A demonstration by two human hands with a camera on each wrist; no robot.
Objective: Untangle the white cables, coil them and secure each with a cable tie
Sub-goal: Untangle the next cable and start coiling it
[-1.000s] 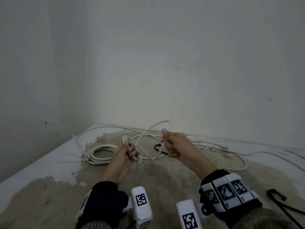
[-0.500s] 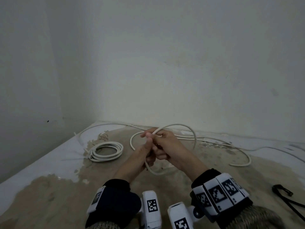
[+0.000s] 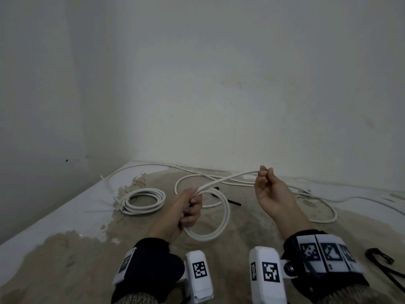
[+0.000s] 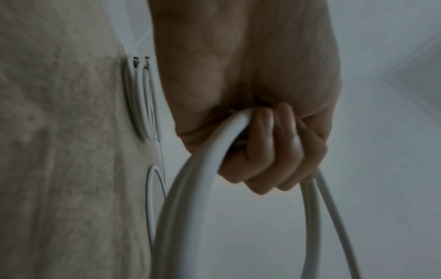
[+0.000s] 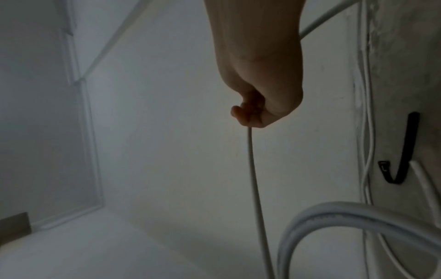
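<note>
The left hand point(image 3: 186, 212) gripped cable point(image 3: 221, 220) loops at centre frame; the right hand point(image 3: 270, 191) — fingers curled — pinched its straight run.

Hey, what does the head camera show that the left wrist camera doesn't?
Only the head view shows the right hand pinching the white cable, plus the black cable ties on the floor. Only the left wrist view shows the left hand's fingers from below, curled round the cable loops. Both show the left hand and the finished coil.
</note>
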